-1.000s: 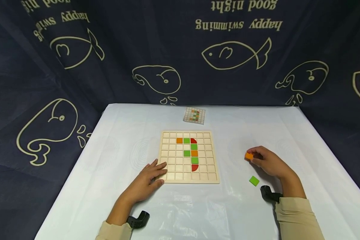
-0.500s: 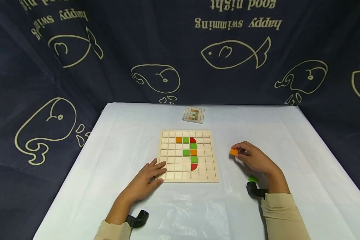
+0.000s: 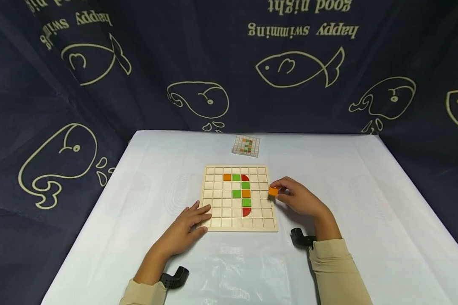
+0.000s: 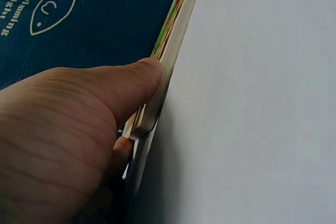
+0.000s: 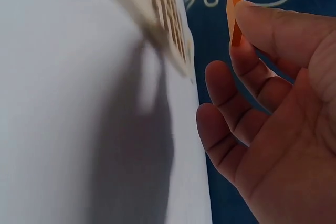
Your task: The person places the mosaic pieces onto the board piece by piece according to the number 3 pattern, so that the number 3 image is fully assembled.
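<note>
My right hand [image 3: 299,199] pinches a square orange tile [image 3: 273,191] over the right edge of a wooden grid board [image 3: 263,223]. In the right wrist view the thumb and index finger hold this orange tile [image 5: 235,14] on edge, above the table. Green square tiles [image 3: 246,203], orange squares [image 3: 227,177] and two red rounded tiles [image 3: 246,212] sit in the board's cells, forming a hooked column. My left hand [image 3: 183,228] rests on the board's near left corner, fingers spread; in the left wrist view its thumb lies along the board's side [image 4: 168,72].
A small pattern card [image 3: 246,145] showing a similar coloured grid lies beyond the board on the white-covered table [image 3: 156,169]. Behind the table hangs a dark cloth [image 3: 229,51] with fish and whale drawings. Each wrist carries a black device [image 3: 175,277].
My right hand has moved left with the orange tile, from the right of the table to the board's edge. The loose green tile is now hidden under the right arm. The left hand stays put.
</note>
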`<state>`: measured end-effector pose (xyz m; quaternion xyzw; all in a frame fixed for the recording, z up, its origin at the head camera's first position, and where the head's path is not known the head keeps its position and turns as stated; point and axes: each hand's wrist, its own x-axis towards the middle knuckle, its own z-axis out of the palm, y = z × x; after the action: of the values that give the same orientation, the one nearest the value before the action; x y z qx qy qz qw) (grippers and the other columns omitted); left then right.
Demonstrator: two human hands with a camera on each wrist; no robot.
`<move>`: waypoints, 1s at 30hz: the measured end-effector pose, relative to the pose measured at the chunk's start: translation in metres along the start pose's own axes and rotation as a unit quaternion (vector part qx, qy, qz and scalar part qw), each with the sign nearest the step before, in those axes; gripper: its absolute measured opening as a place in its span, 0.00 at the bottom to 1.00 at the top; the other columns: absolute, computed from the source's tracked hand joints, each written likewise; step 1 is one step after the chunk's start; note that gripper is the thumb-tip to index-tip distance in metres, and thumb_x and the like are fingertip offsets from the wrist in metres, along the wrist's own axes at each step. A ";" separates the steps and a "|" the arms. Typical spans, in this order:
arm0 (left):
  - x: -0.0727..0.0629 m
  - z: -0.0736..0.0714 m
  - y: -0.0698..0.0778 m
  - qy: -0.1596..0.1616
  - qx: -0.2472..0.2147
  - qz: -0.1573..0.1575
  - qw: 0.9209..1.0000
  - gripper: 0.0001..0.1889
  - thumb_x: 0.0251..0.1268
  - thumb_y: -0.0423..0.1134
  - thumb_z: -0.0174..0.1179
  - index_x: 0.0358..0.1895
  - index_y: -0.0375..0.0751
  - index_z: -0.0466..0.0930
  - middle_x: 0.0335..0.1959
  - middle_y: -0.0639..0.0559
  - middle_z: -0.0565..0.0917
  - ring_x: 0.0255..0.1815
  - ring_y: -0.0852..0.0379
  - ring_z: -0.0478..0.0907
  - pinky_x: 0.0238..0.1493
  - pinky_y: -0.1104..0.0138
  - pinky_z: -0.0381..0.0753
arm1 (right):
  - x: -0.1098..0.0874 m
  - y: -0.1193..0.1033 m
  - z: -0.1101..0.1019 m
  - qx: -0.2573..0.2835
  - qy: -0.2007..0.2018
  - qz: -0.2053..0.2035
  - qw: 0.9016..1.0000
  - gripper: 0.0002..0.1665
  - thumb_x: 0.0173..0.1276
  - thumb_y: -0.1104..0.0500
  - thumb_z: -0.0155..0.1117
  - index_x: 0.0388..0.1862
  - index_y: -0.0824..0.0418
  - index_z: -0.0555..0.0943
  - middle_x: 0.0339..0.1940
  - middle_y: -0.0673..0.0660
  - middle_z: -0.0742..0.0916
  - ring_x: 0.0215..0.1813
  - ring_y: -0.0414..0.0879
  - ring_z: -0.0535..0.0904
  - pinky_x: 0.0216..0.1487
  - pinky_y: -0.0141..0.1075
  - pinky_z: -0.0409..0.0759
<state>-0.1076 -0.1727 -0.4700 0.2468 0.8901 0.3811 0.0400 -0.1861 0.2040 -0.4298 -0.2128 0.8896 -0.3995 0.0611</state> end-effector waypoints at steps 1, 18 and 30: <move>0.000 0.000 0.000 0.000 0.000 0.000 1.000 0.21 0.69 0.36 0.63 0.63 0.37 0.78 0.73 0.48 0.68 0.78 0.42 0.50 0.75 0.43 0.45 | 0.002 -0.002 0.003 0.005 -0.002 -0.001 1.000 0.15 0.69 0.67 0.64 0.53 0.61 0.81 0.48 0.55 0.81 0.47 0.49 0.74 0.49 0.44 0.74; 0.000 0.000 -0.001 0.003 0.001 0.009 1.000 0.21 0.69 0.35 0.63 0.63 0.36 0.79 0.72 0.47 0.69 0.78 0.41 0.51 0.75 0.43 0.45 | 0.022 -0.040 0.047 0.052 -0.066 -0.035 0.996 0.16 0.70 0.69 0.60 0.55 0.61 0.80 0.49 0.53 0.80 0.47 0.47 0.74 0.52 0.43 0.76; 0.000 -0.001 -0.001 -0.001 0.001 0.007 1.000 0.21 0.69 0.36 0.62 0.64 0.36 0.78 0.73 0.49 0.69 0.78 0.42 0.50 0.75 0.43 0.45 | 0.029 -0.054 0.068 0.060 -0.089 -0.039 0.993 0.15 0.70 0.67 0.62 0.54 0.58 0.80 0.44 0.51 0.79 0.39 0.44 0.79 0.46 0.39 0.78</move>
<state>-0.1080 -0.1743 -0.4701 0.2533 0.8886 0.3805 0.0378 -0.1749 0.1129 -0.4343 -0.2780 0.8458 -0.4341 0.1372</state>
